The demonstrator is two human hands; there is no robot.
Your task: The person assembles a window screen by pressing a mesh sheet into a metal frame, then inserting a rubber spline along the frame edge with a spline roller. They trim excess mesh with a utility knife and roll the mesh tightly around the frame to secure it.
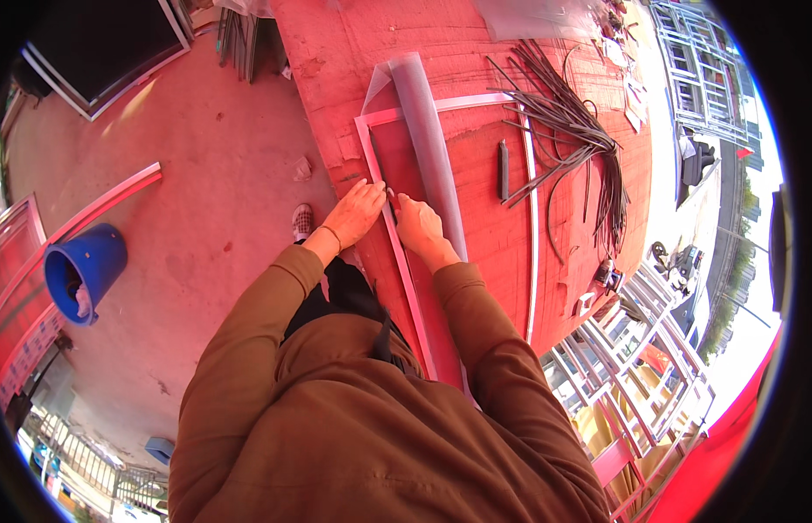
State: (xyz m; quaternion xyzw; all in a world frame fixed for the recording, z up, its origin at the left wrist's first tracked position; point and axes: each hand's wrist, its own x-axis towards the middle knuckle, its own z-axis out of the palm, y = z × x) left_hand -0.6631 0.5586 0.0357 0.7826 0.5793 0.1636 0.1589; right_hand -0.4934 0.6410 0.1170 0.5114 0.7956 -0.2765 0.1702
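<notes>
A white window screen frame (529,218) lies on a red worktable (484,222). Across it rests a partly unrolled roll of grey mesh (429,144), with loose mesh spread along the frame's left side. My left hand (357,213) is closed at that left bar, its fingertips pressed on the edge. Just right of it, over the mesh, my right hand (421,228) is closed with its thumb side toward the bar. A small dark thing shows at its fingertips, too small to name. The two hands nearly meet at the bar.
A bundle of dark rubber strips (589,144) sprawls over the table's right half, near a short dark bar (503,170). Left on the floor stand a blue bucket (86,272) and a large framed dark panel (109,48). Metal frames (628,366) are stacked beyond the table's right edge.
</notes>
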